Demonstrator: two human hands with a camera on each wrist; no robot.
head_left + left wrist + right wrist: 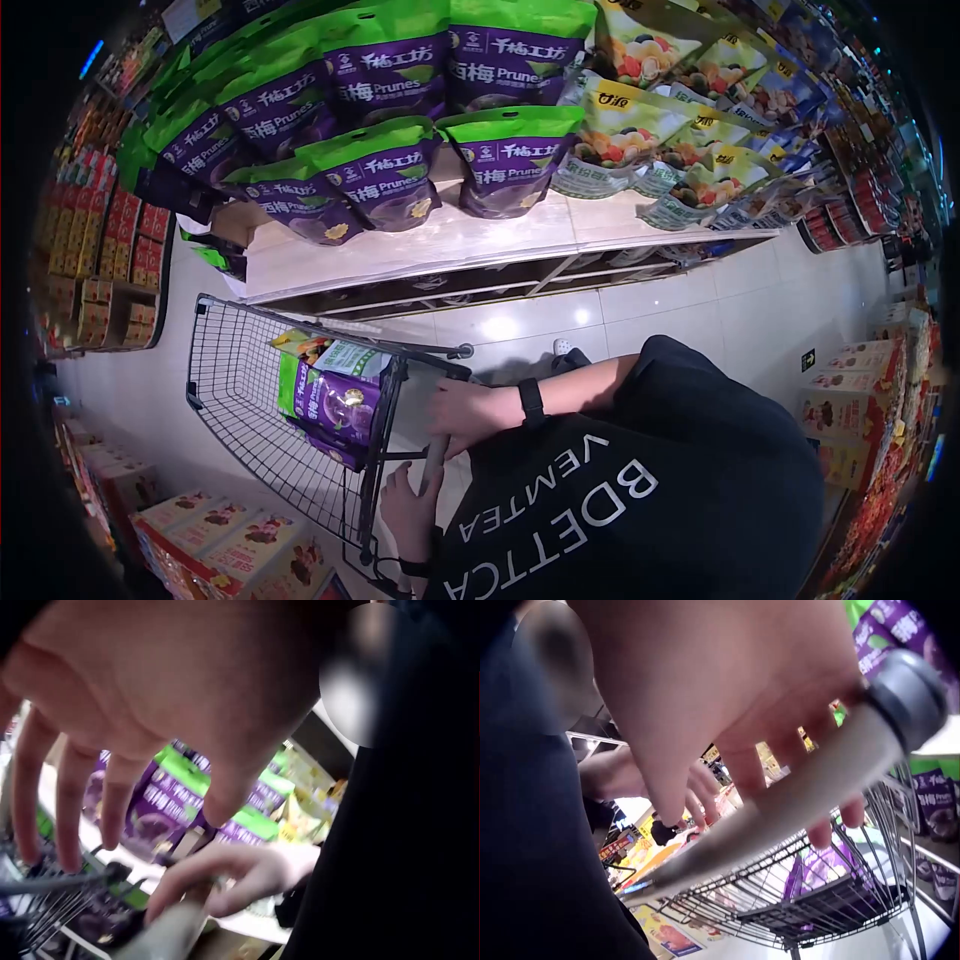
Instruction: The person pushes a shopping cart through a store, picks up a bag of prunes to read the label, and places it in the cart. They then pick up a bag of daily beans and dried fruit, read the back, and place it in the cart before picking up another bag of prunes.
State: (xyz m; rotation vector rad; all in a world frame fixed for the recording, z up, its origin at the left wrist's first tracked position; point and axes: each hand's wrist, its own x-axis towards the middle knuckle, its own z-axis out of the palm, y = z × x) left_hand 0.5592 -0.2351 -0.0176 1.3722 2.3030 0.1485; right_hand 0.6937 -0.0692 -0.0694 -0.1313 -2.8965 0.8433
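Note:
My right hand (pixel 465 408) rests over the grey handle (pixel 772 817) of a shopping cart, its fingers bent down across the far side and its thumb on the near side. My left hand (pixel 408 508) hovers by the other end of the handle, fingers spread, nearly straight and pointing down in the left wrist view, holding nothing. Ahead of both hands is the black wire basket of the shopping cart (pixel 240 345). In it lie a purple and green bag of prunes (pixel 345 405) and a bag of mixed dried fruit (pixel 350 358), with another purple bag partly hidden beneath.
A pale wooden display shelf (pixel 520 228) beside the cart holds rows of prune bags (pixel 390 180) and dried fruit bags (pixel 630 125). Stacked cartons (pixel 225 540) stand on the other side of the cart, near its left flank. Shelves of packaged goods (pixel 110 235) stand beyond the cart's front.

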